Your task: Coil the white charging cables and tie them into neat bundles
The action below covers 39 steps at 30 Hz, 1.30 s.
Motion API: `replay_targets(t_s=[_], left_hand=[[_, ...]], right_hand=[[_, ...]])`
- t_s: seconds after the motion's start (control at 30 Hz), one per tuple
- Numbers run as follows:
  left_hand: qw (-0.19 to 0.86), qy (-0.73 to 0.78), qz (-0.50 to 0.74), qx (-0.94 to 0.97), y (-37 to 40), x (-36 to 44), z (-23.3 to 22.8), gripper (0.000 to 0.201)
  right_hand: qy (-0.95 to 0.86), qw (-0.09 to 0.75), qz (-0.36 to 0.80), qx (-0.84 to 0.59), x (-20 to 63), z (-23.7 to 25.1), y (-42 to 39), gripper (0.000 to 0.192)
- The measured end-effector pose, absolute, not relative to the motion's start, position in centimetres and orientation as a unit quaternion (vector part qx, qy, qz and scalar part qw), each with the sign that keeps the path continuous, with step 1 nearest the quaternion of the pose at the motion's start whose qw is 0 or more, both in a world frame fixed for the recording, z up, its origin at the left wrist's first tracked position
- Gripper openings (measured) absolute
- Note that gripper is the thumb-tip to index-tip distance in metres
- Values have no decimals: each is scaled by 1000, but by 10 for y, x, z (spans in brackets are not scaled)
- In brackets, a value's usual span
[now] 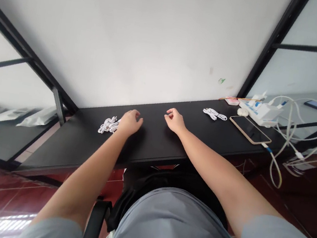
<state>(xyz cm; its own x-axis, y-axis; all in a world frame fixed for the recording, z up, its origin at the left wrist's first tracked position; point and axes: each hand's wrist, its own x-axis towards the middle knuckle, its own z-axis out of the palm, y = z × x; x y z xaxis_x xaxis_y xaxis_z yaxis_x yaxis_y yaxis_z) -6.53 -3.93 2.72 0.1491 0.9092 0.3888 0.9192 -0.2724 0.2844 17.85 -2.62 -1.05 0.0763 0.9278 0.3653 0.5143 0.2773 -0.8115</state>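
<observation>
Left hand [129, 122] beside cable bundle [109, 124]

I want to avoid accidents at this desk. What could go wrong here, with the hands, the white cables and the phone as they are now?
1. The phone lies near the front edge of the black desk, its charging cable hanging below; a snag could pull it off.
2. The left hand touches the bundled white cables; a sweep might push them away.
3. The loose cables around the power strip could tangle if the right hand reaches there.
</observation>
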Motion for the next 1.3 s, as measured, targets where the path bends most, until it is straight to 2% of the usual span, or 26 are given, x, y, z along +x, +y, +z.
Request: replay_targets(t_s=[0.1, 0.17, 0.33, 0.47, 0.67, 0.97, 1.3], left_hand=[[-23, -572, -261, -778, -29, -39, 16, 28], [-43, -568, -268, -777, -24, -31, 9, 32], [-63, -563, -262, -781, -25, -33, -7, 35], [-51, -568, -258, -780, -30, -33, -9, 32], [-42, -578, -248, -776, -34, -31, -8, 30], [-42, -588, -241, -771, -37, -30, -7, 31], [-54, -594, -244, -765, -39, -29, -4, 30]], right_hand=[[-656, 439, 162, -593, 190, -11, -22, 8], [-674, 400, 82, -616, 204, -10, -21, 7], [-686, 290, -85, -662, 261, -8, -24, 23], [-616, 252, -152, -730, 308, -9, -29, 30], [-548, 244, -165, -783, 327, -10, -32, 38], [-552, 248, -94, -791, 332, -10, -27, 34], [-551, 230, -101, -796, 324, -6, -29, 32]])
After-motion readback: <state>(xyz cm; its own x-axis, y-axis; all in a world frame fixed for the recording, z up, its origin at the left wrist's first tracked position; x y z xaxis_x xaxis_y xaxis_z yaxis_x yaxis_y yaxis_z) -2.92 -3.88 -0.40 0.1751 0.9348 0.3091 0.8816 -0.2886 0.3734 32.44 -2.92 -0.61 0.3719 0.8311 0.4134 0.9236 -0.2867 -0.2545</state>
